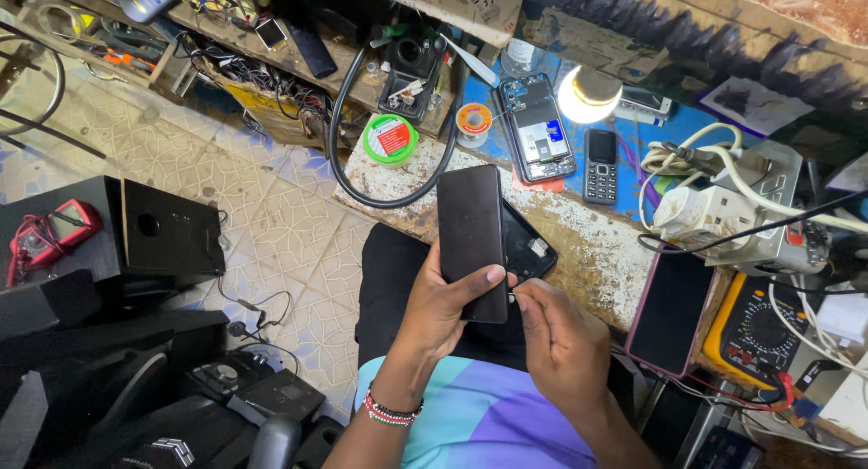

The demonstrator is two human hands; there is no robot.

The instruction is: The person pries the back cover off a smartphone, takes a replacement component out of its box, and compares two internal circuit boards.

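My left hand (440,304) grips a black smartphone (471,234), holding it upright with its dark screen facing me. My right hand (561,335) is pinched shut at the phone's lower right edge, around a thin small tool that I can barely see. Behind the phone, a black back cover (529,248) lies on the worn bench (588,243).
On the bench lie an opened phone with bare circuitry (539,130), a small keypad phone (599,165), a lit lamp (589,93), a green round tin (391,139), a solder spool (473,121), a power strip with plugs (723,207), a pink-cased phone (671,312) and a yellow multimeter (756,332). Black speakers (167,229) stand on the tiled floor at left.
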